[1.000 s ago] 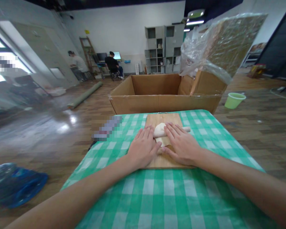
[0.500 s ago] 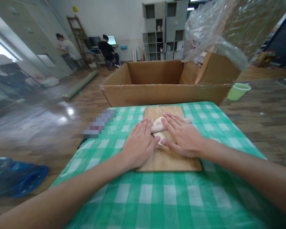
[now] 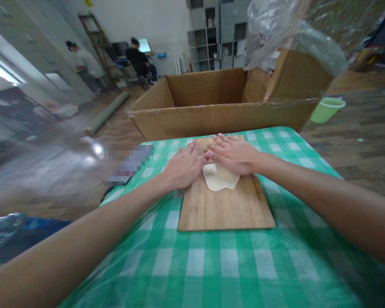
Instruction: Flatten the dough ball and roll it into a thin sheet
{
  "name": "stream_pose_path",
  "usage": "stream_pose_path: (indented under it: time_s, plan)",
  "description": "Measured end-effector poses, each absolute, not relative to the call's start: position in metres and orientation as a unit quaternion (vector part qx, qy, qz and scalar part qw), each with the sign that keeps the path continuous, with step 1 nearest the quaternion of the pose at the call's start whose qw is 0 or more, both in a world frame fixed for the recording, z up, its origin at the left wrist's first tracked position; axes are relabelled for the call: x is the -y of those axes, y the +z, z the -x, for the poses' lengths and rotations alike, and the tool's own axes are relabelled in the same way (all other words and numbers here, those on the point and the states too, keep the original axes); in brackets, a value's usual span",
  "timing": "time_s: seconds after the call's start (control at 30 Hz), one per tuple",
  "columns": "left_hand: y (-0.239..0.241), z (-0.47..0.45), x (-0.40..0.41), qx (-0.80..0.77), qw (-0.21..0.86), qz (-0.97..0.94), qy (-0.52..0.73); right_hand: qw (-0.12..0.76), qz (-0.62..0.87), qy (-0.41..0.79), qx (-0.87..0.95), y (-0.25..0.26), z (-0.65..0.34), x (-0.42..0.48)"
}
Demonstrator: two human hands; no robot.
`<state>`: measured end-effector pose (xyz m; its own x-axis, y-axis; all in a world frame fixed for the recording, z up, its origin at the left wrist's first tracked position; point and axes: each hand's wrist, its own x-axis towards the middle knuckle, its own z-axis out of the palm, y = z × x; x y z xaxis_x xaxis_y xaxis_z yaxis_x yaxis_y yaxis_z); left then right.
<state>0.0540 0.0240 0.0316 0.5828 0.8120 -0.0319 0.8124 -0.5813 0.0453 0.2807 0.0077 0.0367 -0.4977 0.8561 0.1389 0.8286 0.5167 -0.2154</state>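
On a wooden cutting board (image 3: 224,209) lies a flattened piece of pale dough (image 3: 221,177), thin with an uneven edge. Over the board's far left part my left hand (image 3: 188,164) lies flat, fingers stretched forward. My right hand (image 3: 232,154) is spread flat over the far side of the dough, its thumb close to the left thumb. The pale rolling pin that showed under the palms earlier is now hidden by the hands. Neither hand has its fingers wrapped round anything.
A green checked tablecloth (image 3: 195,261) covers the table. Beyond its far edge stands a large open cardboard box (image 3: 211,122). A blurred flat object (image 3: 131,164) lies at the left edge. A green bucket (image 3: 327,110) is on the floor; two people are in the background.
Both hands have moved forward, away from me, along the board. More of the flattened dough and the near part of the board now show. The rolling pin has gone out of sight under the hands.
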Motion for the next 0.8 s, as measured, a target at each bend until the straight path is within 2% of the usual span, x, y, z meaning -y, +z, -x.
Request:
stream_pose_path:
  time_s: [0.27,0.6,0.7,0.8]
  plan:
    - [0.025,-0.061,-0.082,-0.469,0.029,-0.882,-0.014,0.091,0.534,0.072,0.837,0.031,-0.284,-0.053]
    - [0.028,-0.071,-0.110,-0.475,0.008,-0.879,-0.041,0.062,0.562,0.074,0.821,0.029,-0.287,-0.086]
    - [0.029,-0.073,-0.110,-0.468,-0.015,-0.882,-0.047,0.046,0.562,0.069,0.823,0.027,-0.288,-0.091]
    - [0.029,-0.071,-0.097,-0.446,-0.063,-0.892,-0.046,0.069,0.543,0.040,0.836,0.023,-0.289,-0.083]
